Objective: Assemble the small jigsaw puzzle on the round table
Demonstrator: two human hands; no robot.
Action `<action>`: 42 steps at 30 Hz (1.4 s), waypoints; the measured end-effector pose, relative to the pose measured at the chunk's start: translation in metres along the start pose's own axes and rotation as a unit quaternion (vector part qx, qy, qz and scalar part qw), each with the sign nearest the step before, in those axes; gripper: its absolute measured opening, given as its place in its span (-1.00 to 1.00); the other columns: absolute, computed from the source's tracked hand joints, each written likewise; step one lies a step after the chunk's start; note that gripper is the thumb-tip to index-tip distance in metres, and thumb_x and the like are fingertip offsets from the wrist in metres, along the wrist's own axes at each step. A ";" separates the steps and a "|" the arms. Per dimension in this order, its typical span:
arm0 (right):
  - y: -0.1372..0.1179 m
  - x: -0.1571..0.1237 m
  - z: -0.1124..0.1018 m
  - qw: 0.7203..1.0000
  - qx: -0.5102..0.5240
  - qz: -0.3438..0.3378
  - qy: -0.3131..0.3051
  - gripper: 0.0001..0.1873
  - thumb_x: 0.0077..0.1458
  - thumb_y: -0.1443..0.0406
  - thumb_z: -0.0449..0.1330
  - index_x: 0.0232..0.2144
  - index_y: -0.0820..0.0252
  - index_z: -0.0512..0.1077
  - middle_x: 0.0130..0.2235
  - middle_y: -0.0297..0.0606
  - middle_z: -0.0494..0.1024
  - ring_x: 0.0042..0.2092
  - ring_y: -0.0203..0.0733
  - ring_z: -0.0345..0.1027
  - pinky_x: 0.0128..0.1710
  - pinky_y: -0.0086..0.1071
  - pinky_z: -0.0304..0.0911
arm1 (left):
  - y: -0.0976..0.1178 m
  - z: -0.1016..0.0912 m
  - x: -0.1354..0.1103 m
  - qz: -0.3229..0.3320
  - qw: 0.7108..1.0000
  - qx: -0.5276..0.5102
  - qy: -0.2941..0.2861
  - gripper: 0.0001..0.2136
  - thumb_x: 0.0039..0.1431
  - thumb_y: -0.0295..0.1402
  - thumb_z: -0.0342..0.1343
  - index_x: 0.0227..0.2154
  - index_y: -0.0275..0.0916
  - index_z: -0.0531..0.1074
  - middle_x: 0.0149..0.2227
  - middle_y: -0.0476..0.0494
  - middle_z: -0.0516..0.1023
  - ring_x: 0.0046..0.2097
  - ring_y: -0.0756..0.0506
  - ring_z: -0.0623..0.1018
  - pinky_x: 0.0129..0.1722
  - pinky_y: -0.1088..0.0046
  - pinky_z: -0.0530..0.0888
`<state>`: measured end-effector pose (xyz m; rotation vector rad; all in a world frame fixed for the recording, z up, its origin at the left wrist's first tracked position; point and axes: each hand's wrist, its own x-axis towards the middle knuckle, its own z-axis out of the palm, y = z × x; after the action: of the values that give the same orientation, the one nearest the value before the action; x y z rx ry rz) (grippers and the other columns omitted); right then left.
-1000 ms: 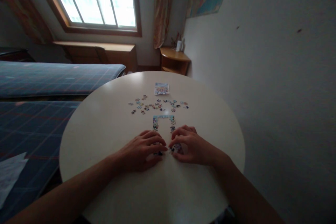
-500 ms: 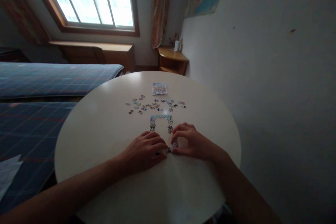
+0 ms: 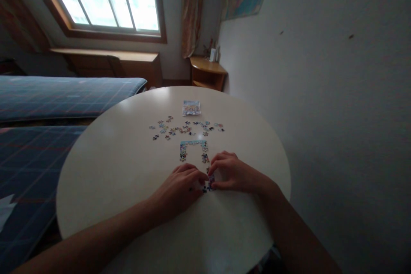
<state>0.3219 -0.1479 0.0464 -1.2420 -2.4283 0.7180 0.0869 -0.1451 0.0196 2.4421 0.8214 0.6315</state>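
A partly joined jigsaw puzzle frame (image 3: 182, 150) lies on the white round table, its top strip blue and its middle bare. At its lower right corner my right hand (image 3: 233, 173) pinches a small purplish puzzle piece (image 3: 211, 182) between thumb and fingers. From the left, my left hand (image 3: 184, 184) curls over the lower edge, thumb and forefinger closed around a dark puzzle piece (image 3: 204, 189). The fingertips of both hands nearly meet. Part of the lower edge is hidden beneath my left hand.
Loose puzzle pieces (image 3: 173, 130) are scattered beyond the frame. Behind them lies a small picture sheet or packet (image 3: 192, 108). The round table (image 3: 122, 158) stands beside a plaid-covered bed (image 3: 28, 158) on the left and a wall (image 3: 337, 115) on the right.
My left forefinger has moved right, up to the pieces by my right hand. More of the purplish corner piece shows. The whole view has shifted slightly.
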 end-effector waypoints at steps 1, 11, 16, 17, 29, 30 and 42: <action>0.000 0.000 0.000 1.000 0.000 -0.001 0.000 -0.75 -0.03 0.19 0.40 -0.25 0.04 0.54 -0.12 -0.29 0.52 0.03 -0.10 0.31 0.11 -0.14 0.00 | -0.001 0.001 0.000 0.009 1.000 -0.008 0.001 -0.75 0.10 -0.55 0.21 -0.18 -0.15 0.45 -0.19 -0.06 0.58 -0.05 -0.16 0.50 0.00 0.20 0.44; 0.000 0.001 0.001 1.000 0.003 -0.011 -0.004 -0.78 -0.01 0.19 0.39 -0.26 0.04 0.56 -0.12 -0.27 0.53 0.01 -0.10 0.32 0.10 -0.13 0.03 | -0.005 0.010 0.001 0.046 0.999 0.009 0.015 -0.80 0.14 -0.52 0.21 -0.20 -0.17 0.42 -0.22 -0.05 0.58 -0.10 -0.15 0.50 -0.05 0.20 0.46; 0.002 0.001 0.002 1.000 0.005 -0.011 0.000 -0.76 -0.02 0.19 0.40 -0.25 0.04 0.56 -0.11 -0.28 0.54 0.02 -0.10 0.33 0.12 -0.13 0.02 | -0.005 0.006 0.001 0.147 0.985 0.079 0.034 -0.98 0.30 -0.42 0.12 -0.25 -0.20 0.44 -0.26 -0.06 0.58 -0.11 -0.13 0.50 -0.04 0.24 0.45; 0.002 0.001 0.002 1.000 0.004 -0.010 0.001 -0.76 -0.02 0.19 0.40 -0.25 0.04 0.56 -0.11 -0.28 0.54 0.02 -0.10 0.33 0.12 -0.13 0.02 | -0.005 0.004 0.000 0.170 0.980 0.102 0.032 -0.95 0.33 -0.40 0.08 -0.25 -0.21 0.44 -0.27 -0.07 0.58 -0.11 -0.13 0.50 -0.03 0.25 0.44; 0.002 0.001 0.001 1.000 -0.007 -0.003 0.006 -0.65 -0.04 0.16 0.42 -0.16 0.04 0.55 -0.04 -0.23 0.53 0.06 -0.08 0.34 0.15 -0.10 0.03 | 0.000 -0.007 -0.005 0.244 0.957 0.151 -0.046 -0.83 0.41 -0.44 -0.08 -0.23 -0.26 0.41 -0.24 -0.12 0.56 -0.19 -0.08 0.54 -0.11 0.33 0.47; 0.002 0.000 0.001 1.000 -0.008 -0.005 0.008 -0.66 -0.04 0.16 0.42 -0.17 0.03 0.55 -0.04 -0.23 0.53 0.05 -0.08 0.34 0.15 -0.10 0.04 | -0.002 -0.008 -0.004 0.242 0.960 0.137 -0.043 -0.84 0.41 -0.44 -0.08 -0.23 -0.25 0.41 -0.22 -0.11 0.57 -0.18 -0.07 0.54 -0.10 0.34 0.47; 0.002 0.005 0.003 0.997 -0.062 -0.010 0.046 -0.55 0.19 0.16 0.21 0.13 0.01 0.40 0.16 -0.17 0.42 0.18 -0.04 0.20 0.20 -0.06 0.04 | -0.048 -0.046 -0.014 0.054 0.990 0.128 -0.037 -0.41 0.15 -0.18 0.25 0.20 -0.14 0.20 0.30 -0.29 0.18 0.29 -0.31 0.21 0.21 -0.04 0.29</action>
<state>0.3194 -0.1439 0.0427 -1.2660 -2.4363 0.4999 0.0309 -0.1071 0.0243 2.7396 0.7858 0.4967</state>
